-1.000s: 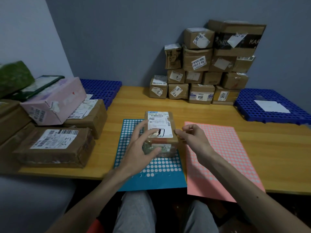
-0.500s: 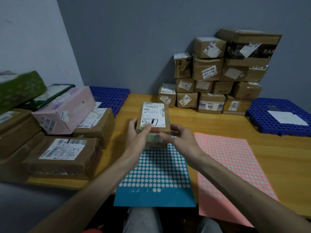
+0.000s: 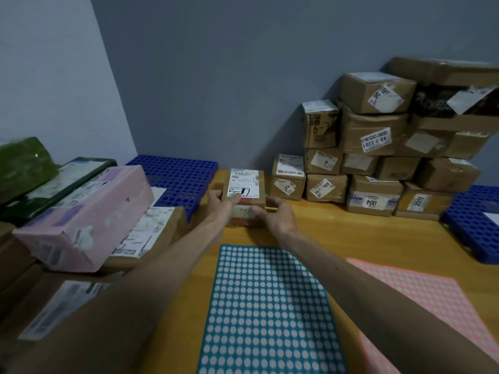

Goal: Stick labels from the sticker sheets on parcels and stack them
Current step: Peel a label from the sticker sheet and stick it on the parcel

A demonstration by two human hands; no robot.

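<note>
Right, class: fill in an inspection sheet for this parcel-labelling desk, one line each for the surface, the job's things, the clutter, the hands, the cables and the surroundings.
Surface: wooden table, bare wood between the sheets and the stack.
Job's things: small parcel with a white shipping label on top; blue sticker sheet and pink sticker sheet lie flat at the near edge; stacked parcels stand against the wall.
Clutter: pink box on brown boxes at left; green package; left grid mat; right grid mat.
Hands: left hand and right hand both grip the small parcel.
Cables: nothing seen.
Surroundings: grey-blue wall.
</note>
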